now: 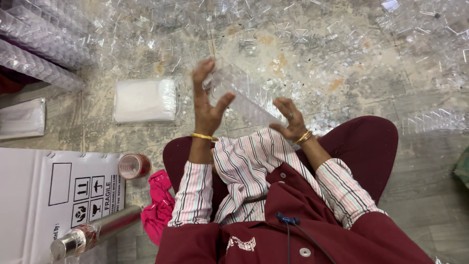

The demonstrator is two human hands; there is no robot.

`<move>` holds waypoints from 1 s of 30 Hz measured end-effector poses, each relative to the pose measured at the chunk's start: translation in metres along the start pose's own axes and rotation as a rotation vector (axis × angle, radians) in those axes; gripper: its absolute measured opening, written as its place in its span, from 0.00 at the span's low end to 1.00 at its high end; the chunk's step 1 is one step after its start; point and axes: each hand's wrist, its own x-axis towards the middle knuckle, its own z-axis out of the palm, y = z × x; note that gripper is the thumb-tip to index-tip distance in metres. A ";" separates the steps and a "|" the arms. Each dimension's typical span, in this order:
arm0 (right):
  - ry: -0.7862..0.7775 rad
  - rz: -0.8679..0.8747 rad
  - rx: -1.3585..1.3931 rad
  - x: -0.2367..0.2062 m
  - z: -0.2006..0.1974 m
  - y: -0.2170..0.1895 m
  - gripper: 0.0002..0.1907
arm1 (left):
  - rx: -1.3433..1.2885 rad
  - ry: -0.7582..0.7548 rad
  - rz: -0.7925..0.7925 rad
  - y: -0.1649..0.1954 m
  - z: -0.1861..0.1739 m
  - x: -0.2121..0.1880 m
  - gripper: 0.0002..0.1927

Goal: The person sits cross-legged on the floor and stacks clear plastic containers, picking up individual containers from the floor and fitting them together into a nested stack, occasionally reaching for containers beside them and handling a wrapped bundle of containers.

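A long stack of clear plastic pieces (pixel 246 95) is held slantwise between both hands above my lap. My left hand (pixel 206 100) presses its palm and spread fingers against the upper left end of the stack. At the lower right end, my right hand (pixel 289 120) grips with curled fingers. Each wrist carries gold bangles, and the sleeves are striped. The stack is see-through, so its exact edges are hard to make out.
Loose clear plastic pieces (pixel 303 34) litter the floor ahead. Long rows of stacked clear pieces (pixel 39 46) lie at the top left, another (pixel 435 121) at the right. A white packet (pixel 145 100), a tape roll (pixel 134 166), pink cloth (pixel 159 205), a flat cardboard box (pixel 49 195) and a metal bottle (pixel 93 232) lie left.
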 end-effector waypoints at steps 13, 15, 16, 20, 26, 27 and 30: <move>-0.560 0.088 -0.797 0.046 -0.054 0.052 0.44 | 0.216 -0.023 -0.705 -0.172 -0.006 -0.060 0.33; -0.696 0.165 -0.863 0.041 -0.044 0.059 0.46 | 0.229 -0.098 -0.788 -0.186 0.005 -0.069 0.38; -0.771 0.200 -0.892 0.039 -0.038 0.061 0.47 | 0.235 -0.131 -0.836 -0.189 0.008 -0.074 0.41; -0.712 0.241 -0.816 0.039 -0.027 0.064 0.53 | 0.316 -0.106 -0.781 -0.192 0.008 -0.077 0.40; -0.497 0.207 -0.646 0.031 -0.032 0.054 0.57 | 0.470 0.167 -0.523 -0.167 -0.008 -0.076 0.36; -0.468 0.196 -0.634 0.029 -0.034 0.051 0.54 | 0.447 0.180 -0.527 -0.163 -0.012 -0.075 0.34; -0.433 0.181 -0.646 0.019 -0.038 0.038 0.48 | 0.397 0.190 -0.617 -0.154 -0.024 -0.081 0.30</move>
